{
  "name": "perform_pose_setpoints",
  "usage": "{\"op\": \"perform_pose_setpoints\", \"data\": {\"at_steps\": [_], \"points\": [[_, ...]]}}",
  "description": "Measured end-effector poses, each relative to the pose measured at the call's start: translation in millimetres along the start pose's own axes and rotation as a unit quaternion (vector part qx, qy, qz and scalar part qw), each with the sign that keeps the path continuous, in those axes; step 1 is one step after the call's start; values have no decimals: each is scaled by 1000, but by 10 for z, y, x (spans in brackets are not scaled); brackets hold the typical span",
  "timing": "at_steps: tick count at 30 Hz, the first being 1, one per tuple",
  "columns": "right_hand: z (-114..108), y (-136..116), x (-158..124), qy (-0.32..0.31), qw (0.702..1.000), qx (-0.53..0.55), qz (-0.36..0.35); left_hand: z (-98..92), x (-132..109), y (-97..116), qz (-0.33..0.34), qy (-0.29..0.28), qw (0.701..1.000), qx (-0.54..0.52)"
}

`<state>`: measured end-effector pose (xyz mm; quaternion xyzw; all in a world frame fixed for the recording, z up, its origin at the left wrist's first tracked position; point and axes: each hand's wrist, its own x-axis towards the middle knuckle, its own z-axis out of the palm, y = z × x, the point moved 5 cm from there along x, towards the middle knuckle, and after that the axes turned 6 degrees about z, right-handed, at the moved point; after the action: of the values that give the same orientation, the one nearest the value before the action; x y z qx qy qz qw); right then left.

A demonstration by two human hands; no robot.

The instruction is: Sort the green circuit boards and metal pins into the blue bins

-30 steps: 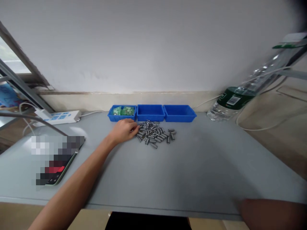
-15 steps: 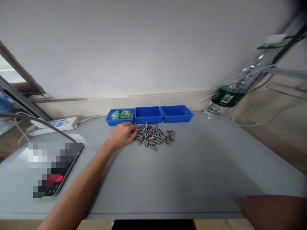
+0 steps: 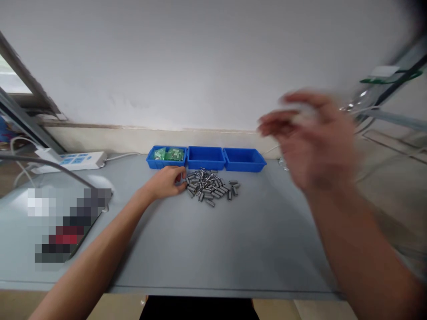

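Head camera shows the left hand [image 3: 165, 183] resting on the grey surface [image 3: 233, 240] at centre frame. Its fingers curl against the left edge of a pile of small metal cylinders [image 3: 211, 189], and I cannot tell whether they pinch one. Just behind the pile stand three blue trays [image 3: 206, 158], the leftmost holding green parts [image 3: 169, 154]. Right of centre, the right hand [image 3: 313, 142] hangs in the air, too blurred to judge its fingers.

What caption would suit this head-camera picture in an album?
Left hand at a pile of metal pins before three blue trays; blurred right hand in mid-air.
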<state>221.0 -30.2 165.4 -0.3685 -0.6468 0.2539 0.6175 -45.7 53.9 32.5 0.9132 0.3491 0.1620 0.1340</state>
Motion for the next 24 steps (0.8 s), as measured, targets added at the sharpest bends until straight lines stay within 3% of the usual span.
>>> {"op": "perform_pose_setpoints", "data": {"at_steps": [5,7,12,17,22,24], "points": [[441,986,-179,-60,987,8,147,30,0,5,-9,-5,1000,-24],[512,1214,-285,-53,984,2,171,31,4,-5,-12,-2,1000,-9],[599,1276,-493,-83,978,-15,189,37,3,-111,-7,13,1000,-2],[674,1340,-592,-131,971,-74,184,11,2,-191,13,71,996,-54],[759,1438,-602,-143,966,-46,208,-50,124,54,55,139,959,-241],[815,1451,-589,-157,960,5,230,-72,205,200,80,135,947,-280]]}}
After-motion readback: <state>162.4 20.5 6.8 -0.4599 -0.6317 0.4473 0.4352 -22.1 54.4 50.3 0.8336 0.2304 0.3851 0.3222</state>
